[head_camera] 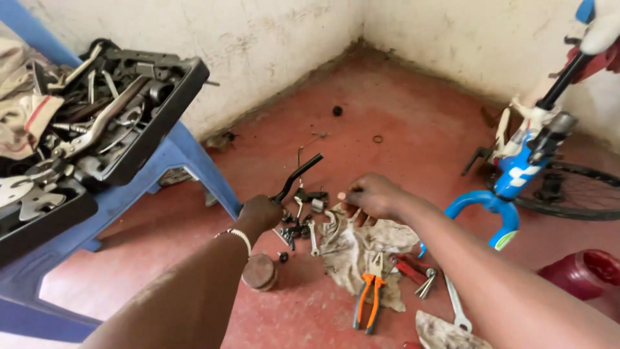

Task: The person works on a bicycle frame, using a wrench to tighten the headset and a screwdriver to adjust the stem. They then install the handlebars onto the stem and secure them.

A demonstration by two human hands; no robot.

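Left hand (259,213) clenched on black brake lever (296,176), held up over floor parts; right hand (371,196) fingers pinch smth tiny, prob a cable end; sorting step; next calls for threading it into lever.

My left grip (258,213) holds a brake lever (296,176) above small parts (298,227) on the floor (400,110). Right of them lies a rag (361,249), under my right grip (371,196). Pliers (369,298) lie nearer me, a wrench (456,307) to their right. A chair (161,174) with tool trays (152,123) stands left, a bicycle (523,161) right.
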